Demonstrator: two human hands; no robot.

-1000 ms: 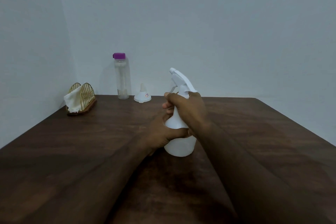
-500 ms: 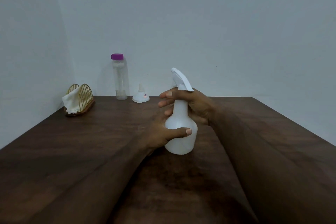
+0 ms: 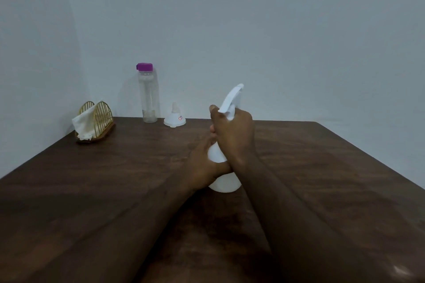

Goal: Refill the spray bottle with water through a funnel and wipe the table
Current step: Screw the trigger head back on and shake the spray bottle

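A white spray bottle [image 3: 224, 182] stands on the dark wooden table [image 3: 115, 179] in the middle of the view. My left hand [image 3: 203, 165] grips its round body from the left. My right hand [image 3: 233, 132] is wrapped round the bottle's neck just under the white trigger head [image 3: 231, 97], which points up and to the right. A clear water bottle with a purple cap [image 3: 148, 94] stands at the table's back edge, with a small white funnel [image 3: 174, 118] upside down beside it. A white cloth [image 3: 85, 125] sits in a gold wire holder [image 3: 101, 119] at the back left.
Pale walls close off the table at the back and on the left. The table's right edge [image 3: 372, 165] runs diagonally towards me.
My right hand, loosely open around the neck half a second ago, now grips the neck. The trigger head has swung from pointing left to pointing right.
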